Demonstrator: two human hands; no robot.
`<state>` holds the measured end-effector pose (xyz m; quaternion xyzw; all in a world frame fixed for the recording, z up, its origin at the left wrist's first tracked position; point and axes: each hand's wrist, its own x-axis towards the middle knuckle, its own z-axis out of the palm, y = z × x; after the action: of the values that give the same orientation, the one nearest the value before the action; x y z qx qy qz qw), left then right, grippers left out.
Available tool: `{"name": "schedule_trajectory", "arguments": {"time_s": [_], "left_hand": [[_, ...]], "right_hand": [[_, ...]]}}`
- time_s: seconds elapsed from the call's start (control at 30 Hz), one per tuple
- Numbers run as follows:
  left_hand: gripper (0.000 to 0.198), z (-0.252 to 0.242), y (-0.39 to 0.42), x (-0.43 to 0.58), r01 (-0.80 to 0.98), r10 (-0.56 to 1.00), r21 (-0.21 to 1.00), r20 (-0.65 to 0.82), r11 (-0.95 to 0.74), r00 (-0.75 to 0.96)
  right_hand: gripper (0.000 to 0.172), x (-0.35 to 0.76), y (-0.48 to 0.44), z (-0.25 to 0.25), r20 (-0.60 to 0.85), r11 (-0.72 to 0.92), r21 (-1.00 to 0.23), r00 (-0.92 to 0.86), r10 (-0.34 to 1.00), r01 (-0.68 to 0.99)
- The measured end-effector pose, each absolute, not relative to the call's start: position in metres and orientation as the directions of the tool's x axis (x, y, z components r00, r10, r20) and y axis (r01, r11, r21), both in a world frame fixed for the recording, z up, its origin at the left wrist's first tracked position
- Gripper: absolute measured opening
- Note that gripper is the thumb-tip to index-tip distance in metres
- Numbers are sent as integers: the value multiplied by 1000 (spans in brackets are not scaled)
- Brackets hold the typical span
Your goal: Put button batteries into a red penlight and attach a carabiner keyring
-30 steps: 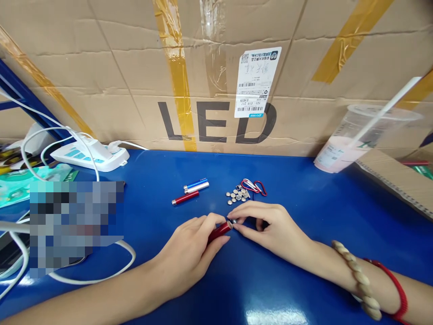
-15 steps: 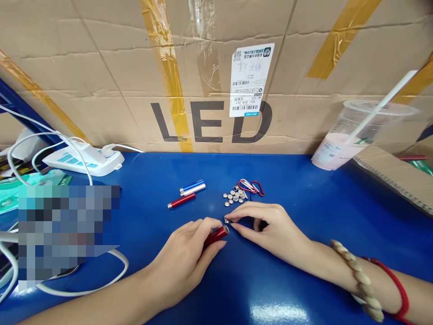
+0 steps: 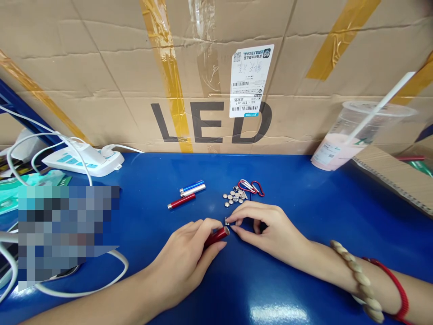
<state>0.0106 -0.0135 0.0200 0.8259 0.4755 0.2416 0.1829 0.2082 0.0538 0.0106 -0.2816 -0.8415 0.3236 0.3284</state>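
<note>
Prob. light, slick red tube (image 3: 216, 236), L hand (image 3: 192, 246) curled round; hold mid-barrel. R hand (image 3: 267, 223) near-pinched, metal bit (image 3: 226, 221) at tube's 1 o'clock, grip unclear.

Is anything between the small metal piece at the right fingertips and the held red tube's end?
Nothing visible: the small metal piece is close beside the end of the red tube. The metal buttons lie farther back, out of the way.

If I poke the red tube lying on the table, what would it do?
The loose red tube would probably roll, since its body looks round and the table smooth and shiny. It might bump the silver tube close behind it.
</note>
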Motion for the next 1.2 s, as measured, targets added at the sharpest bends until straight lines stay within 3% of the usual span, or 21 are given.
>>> {"name": "schedule_trajectory", "arguments": {"time_s": [0.33,0.87,1.2], "left_hand": [[9,20,-12,11,695,876,541,217,-475,430],[8,21,-13,11,698,878,536,228,-474,421],[7,24,-14,11,701,878,537,203,-469,433]], "right_hand": [[20,210,52,12,357,616,-686,-558,749,388],[18,210,52,13,370,631,-647,-546,752,429],[13,211,52,8,386,691,-611,-616,687,387]]}}
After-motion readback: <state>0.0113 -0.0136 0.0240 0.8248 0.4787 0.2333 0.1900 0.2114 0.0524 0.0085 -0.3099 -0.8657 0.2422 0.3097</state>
